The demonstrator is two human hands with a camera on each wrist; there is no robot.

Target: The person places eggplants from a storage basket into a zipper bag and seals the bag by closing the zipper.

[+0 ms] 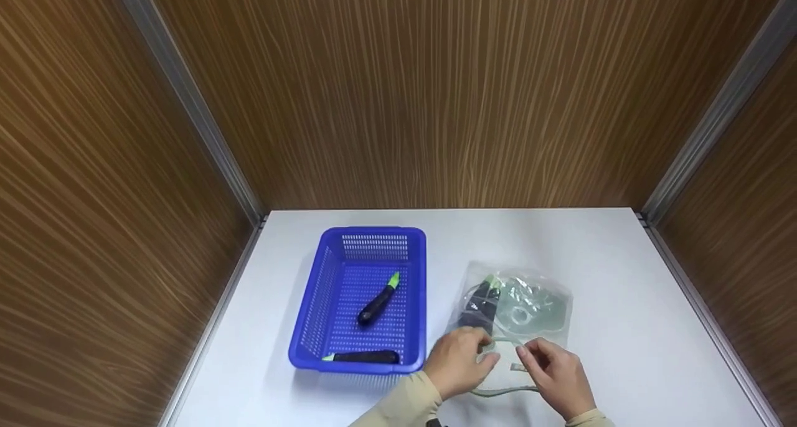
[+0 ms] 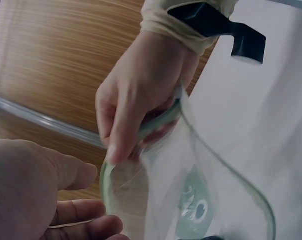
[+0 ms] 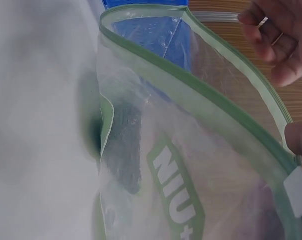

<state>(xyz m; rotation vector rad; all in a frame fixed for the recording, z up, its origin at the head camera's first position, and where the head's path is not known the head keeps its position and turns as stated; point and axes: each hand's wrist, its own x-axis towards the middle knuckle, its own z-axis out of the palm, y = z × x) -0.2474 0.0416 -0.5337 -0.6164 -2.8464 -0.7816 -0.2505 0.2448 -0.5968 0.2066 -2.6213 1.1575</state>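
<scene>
A clear zip bag (image 1: 538, 309) with green edging lies on the table, its mouth parted toward the person. Dark eggplants (image 1: 479, 305) with light green ends show through its left side. My right hand (image 1: 560, 377) pinches the rim between thumb and fingers, close to the white zip slider (image 3: 297, 192). At the left part of the mouth is my left hand (image 1: 459, 360), thumb and fingers apart; in the left wrist view its loose fingers (image 2: 85, 212) are beside the green rim, gripping nothing. The bag's lower contents are partly hidden by my left hand.
Left of the bag stands a blue plastic basket (image 1: 421, 296). Inside it, one eggplant (image 1: 377, 305) lies slanted mid-floor and another eggplant (image 1: 367, 356) along the near wall. Wood-grain panels (image 1: 448, 97) enclose the white table (image 1: 629, 277) at the back and sides.
</scene>
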